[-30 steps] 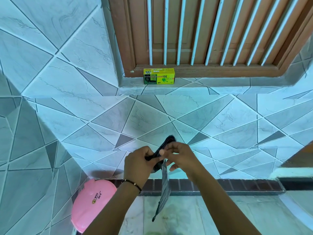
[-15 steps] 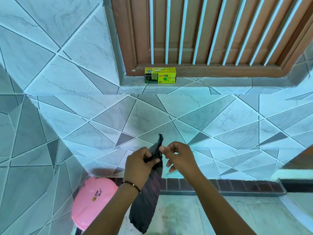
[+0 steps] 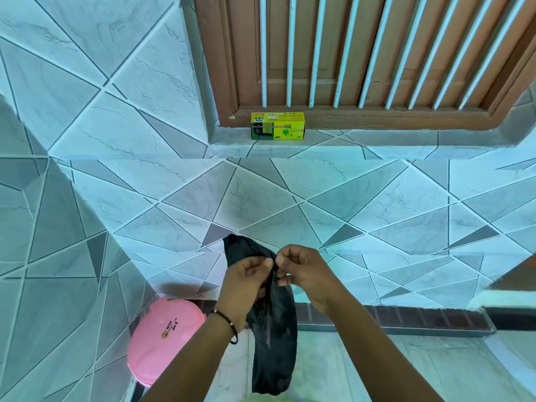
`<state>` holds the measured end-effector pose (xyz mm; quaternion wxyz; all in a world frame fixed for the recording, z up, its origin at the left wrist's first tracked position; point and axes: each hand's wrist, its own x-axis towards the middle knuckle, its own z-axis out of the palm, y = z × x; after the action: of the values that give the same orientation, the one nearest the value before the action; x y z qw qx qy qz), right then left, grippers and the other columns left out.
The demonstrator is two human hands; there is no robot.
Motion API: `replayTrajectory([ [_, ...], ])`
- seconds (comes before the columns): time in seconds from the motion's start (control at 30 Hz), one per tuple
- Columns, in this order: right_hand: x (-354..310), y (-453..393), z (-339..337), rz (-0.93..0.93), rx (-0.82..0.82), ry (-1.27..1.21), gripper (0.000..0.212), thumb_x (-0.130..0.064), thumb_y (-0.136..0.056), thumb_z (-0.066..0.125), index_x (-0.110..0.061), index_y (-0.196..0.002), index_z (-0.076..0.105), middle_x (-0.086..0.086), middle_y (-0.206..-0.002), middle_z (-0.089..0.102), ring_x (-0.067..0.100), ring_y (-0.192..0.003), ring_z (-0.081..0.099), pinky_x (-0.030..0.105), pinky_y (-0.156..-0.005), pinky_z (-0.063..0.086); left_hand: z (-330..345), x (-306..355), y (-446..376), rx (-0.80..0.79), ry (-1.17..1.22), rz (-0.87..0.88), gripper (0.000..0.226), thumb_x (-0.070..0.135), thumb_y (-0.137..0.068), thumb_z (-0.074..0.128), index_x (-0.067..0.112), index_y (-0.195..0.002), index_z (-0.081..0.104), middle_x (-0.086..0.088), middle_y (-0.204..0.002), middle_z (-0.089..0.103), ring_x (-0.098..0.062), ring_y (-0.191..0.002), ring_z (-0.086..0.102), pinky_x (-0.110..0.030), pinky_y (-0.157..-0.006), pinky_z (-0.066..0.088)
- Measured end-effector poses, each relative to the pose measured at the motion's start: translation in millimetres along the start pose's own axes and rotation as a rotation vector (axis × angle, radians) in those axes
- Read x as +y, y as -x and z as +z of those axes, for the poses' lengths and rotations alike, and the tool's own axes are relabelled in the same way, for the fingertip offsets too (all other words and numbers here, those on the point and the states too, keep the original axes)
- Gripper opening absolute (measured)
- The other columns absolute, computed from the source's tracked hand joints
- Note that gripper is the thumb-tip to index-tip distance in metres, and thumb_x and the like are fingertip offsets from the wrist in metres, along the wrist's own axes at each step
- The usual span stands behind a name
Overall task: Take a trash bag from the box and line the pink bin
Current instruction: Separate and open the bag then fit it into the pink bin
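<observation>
A black trash bag [image 3: 274, 338] hangs down between my hands, partly unfolded, its top flap sticking up behind my left hand. My left hand [image 3: 246, 280] pinches the bag's upper edge from the left; my right hand [image 3: 301, 271] pinches the same edge from the right, fingertips nearly touching. The pink bin [image 3: 162, 340] stands on the floor at the lower left, lid closed, partly hidden by my left forearm. The yellow-green trash bag box [image 3: 277, 125] sits on the tiled ledge under the wooden window.
A tiled wall fills the middle and left. A brown wooden window frame [image 3: 362, 117] with white bars is above the ledge. A dark brick strip [image 3: 406, 317] runs along the wall's foot, with pale floor below.
The bag has unrolled from a narrow strip into a wider hanging sheet. Both hands have stayed together at its top, shifting slightly as they work the edge.
</observation>
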<state>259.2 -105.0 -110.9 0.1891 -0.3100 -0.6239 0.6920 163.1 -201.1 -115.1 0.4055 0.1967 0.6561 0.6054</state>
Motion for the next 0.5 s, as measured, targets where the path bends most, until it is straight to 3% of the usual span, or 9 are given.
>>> replayTrajectory([
  [0.17,0.9,1.7,0.3,-0.009,-0.040,-0.016,0.017,-0.009,-0.091,0.055,-0.011,-0.075,0.060,0.006,-0.070,0.057,0.015,-0.065,0.056,0.029,-0.064,0.052,-6.3,-0.7,-2.9,0.020,0.034,-0.010,0.012,0.012,-0.088,0.058,0.010,-0.078,0.065,-0.008,-0.073,0.067,-0.017,-0.066,0.064,-0.025,-0.063,0.055],
  [0.3,-3.1,1.0,-7.2,0.034,0.111,-0.134,0.021,-0.005,-0.093,0.049,-0.010,-0.073,0.053,0.007,-0.071,0.059,0.014,-0.058,0.058,0.028,-0.059,0.052,-11.9,1.6,-8.5,0.051,0.314,-0.147,0.018,0.011,-0.094,0.045,0.008,-0.085,0.061,-0.006,-0.073,0.068,-0.014,-0.064,0.065,-0.022,-0.055,0.055],
  [0.4,-3.0,0.3,-13.6,0.109,0.203,-0.397,0.025,-0.003,-0.096,0.042,-0.008,-0.072,0.047,0.009,-0.066,0.061,0.016,-0.052,0.062,0.033,-0.056,0.056,-21.9,4.4,-12.8,0.061,0.525,-0.239,0.022,0.009,-0.095,0.041,0.003,-0.089,0.061,-0.006,-0.065,0.073,-0.021,-0.068,0.067,-0.024,-0.051,0.057],
  [0.5,-0.3,0.0,-12.6,0.212,0.271,-0.730,0.026,-0.004,-0.098,0.036,-0.004,-0.077,0.051,0.009,-0.057,0.067,0.018,-0.050,0.066,0.032,-0.049,0.057,-30.0,2.3,-17.2,0.097,0.534,-0.300,0.025,0.011,-0.094,0.041,0.000,-0.095,0.063,-0.016,-0.087,0.071,-0.027,-0.077,0.068,-0.033,-0.057,0.058],
])
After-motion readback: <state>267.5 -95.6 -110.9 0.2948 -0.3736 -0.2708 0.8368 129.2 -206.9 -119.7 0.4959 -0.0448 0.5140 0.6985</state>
